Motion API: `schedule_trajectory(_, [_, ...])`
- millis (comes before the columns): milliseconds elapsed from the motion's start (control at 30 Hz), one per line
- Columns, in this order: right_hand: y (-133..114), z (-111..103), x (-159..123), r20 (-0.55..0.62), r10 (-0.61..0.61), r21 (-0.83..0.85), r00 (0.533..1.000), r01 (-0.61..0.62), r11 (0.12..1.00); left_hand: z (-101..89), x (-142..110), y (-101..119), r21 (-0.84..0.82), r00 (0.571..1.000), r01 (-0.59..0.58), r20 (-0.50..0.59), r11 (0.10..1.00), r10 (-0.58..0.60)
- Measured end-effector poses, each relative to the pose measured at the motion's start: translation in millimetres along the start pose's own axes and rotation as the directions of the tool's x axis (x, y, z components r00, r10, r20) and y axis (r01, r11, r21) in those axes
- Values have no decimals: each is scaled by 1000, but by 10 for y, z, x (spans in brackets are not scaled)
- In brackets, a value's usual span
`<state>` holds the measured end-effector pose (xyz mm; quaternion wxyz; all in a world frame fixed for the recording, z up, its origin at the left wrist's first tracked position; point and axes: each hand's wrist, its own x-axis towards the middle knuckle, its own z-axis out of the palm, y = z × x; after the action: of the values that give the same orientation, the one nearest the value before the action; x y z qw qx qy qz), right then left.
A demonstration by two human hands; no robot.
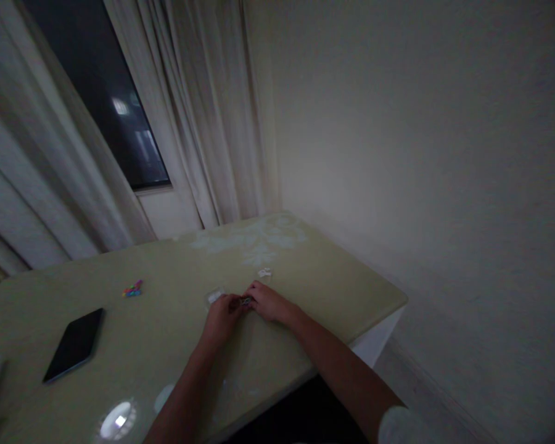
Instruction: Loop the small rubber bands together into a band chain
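l hand (222,316), r hand (267,301) – both on 1 small obj (245,301)

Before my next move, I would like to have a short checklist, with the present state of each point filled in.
1. Left hand and right hand meet at the small item: ok.
2. Small item gripped firmly: cannot tell, the fingers cover much of it.
3. Space beside the left hand free: not ok, a clear packet lies right against it.
4. Dark tablet out of the way: ok, it lies well to the left.
5. Colourful pieces grouped: ok, in one small cluster.
6. Good light for fine work: not ok, the room looks dim.
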<state>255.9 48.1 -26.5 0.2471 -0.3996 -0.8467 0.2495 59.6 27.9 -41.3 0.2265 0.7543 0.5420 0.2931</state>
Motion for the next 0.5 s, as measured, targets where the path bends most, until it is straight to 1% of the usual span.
schedule_trajectory(133, [-50, 78, 12, -56, 35, -30, 998, -37, 999, -5, -6, -8, 39, 1000, 20, -13, 999, -19])
schedule_trajectory(267, [-73, 112, 14, -100, 41, -18, 994, -43, 999, -22, -15, 4, 35, 999, 23, -33, 999, -22])
schedule_trajectory(367, [-75, 118, 20, -136, 52, 16, 989, -50, 999, -36, -24, 27, -10, 998, 27, -57, 1000, -27])
schedule_trajectory(500, [-82, 95, 37, -187, 64, 85, 980, -48, 995, -71, -36, 87, -120, 996, 19, -85, 993, -30])
